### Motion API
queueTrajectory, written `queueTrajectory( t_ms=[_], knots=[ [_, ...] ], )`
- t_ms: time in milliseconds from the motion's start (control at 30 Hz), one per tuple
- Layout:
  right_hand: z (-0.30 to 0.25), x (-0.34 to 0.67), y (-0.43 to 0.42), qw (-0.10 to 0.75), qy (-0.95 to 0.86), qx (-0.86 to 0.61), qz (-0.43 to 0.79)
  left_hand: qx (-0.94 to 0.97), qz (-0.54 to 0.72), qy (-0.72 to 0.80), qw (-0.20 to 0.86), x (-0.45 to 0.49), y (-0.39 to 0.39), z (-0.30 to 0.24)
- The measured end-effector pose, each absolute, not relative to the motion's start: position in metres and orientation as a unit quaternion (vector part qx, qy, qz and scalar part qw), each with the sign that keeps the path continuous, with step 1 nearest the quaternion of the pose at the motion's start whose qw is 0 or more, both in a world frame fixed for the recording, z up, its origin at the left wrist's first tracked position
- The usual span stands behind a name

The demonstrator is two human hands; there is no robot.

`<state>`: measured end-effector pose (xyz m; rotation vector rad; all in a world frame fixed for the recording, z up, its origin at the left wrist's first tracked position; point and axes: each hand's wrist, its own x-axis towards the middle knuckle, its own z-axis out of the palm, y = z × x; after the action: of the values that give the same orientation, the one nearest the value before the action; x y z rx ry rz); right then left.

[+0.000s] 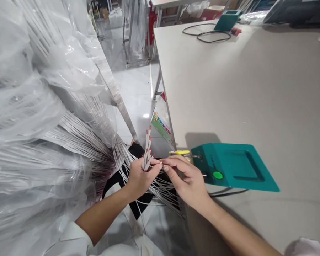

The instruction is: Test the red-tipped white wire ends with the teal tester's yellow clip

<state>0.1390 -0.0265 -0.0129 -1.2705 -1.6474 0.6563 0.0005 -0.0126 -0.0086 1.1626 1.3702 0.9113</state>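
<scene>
My left hand (pixel 140 176) is closed around a small bundle of thin white wires (pixel 147 149) whose red-tipped ends stick upward. My right hand (pixel 187 176) pinches one wire end between thumb and forefinger, right beside the left hand's fingertips. Both hands hover at the front left corner of the table, just left of a teal box machine (pixel 233 167) with a green button (pixel 218 175). A yellow piece (pixel 179 152) sticks out of the machine's left side. Long white wires (pixel 82 138) run from my hands back into plastic-wrapped bundles on the left.
Large clear plastic bags of wires (pixel 29 106) fill the left side. The grey table (pixel 256 92) carries a second teal box (pixel 227 19) with a black cable (pixel 208 35) at the far end. A shiny tiled floor (pixel 136 92) and metal racks lie beyond.
</scene>
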Motion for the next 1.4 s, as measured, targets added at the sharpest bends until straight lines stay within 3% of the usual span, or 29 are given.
queueTrajectory(
  t_ms=[667, 1033, 1200, 1400],
  knots=[
    [-0.014, 0.134, -0.024, 0.495, -0.639, -0.499, 0.311, 0.483, 0.353, 0.485, 0.637, -0.011, -0.016, -0.016],
    [-0.003, 0.148, -0.023, 0.463, -0.668, -0.501, 0.297, 0.524, 0.341, 0.494, 0.604, -0.015, -0.013, -0.013],
    [0.007, 0.158, -0.016, 0.367, -0.747, -0.416, 0.368, 0.582, 0.307, 0.442, 0.610, -0.018, -0.011, -0.012],
    [-0.002, 0.151, -0.014, 0.434, -0.605, -0.409, 0.527, 0.519, 0.335, 0.411, 0.670, -0.020, -0.008, -0.012]
  ],
)
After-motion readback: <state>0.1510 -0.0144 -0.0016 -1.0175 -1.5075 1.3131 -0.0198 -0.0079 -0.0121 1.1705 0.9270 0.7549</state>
